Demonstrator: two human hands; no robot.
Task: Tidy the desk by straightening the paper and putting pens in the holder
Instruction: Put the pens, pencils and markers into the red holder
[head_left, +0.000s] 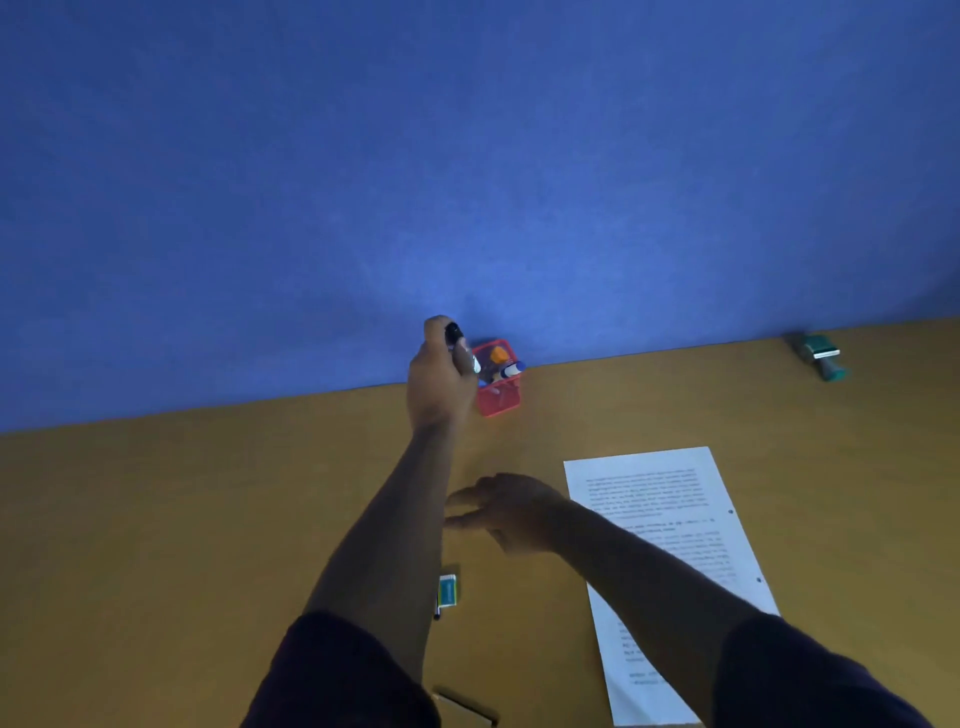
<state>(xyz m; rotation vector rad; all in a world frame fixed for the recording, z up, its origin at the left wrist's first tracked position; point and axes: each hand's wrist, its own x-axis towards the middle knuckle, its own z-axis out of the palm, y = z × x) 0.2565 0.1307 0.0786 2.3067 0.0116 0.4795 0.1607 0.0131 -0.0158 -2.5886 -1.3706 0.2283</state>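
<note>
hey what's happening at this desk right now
A person is tidying. Their left hand holds a black-capped marker at the red mesh holder by the blue partition, not yet dropped in. The right hand hovers open over the desk, beside the printed paper, which lies slightly skewed.

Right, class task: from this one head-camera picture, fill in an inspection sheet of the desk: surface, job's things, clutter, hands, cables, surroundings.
Surface: brown desk, dimly lit.
Job's things: red holder at the desk's back edge, already holding several pens; marker held just left of the holder's rim; printed paper lying askew on the right; a thin pen partly hidden by the left forearm.
Clutter: small green box; green stamp far right; tan object at the near edge, unclear.
Hands: left hand grips the marker; right hand open, fingers spread, above the desk.
Cables: nothing seen.
Surroundings: blue wall behind the desk.
</note>
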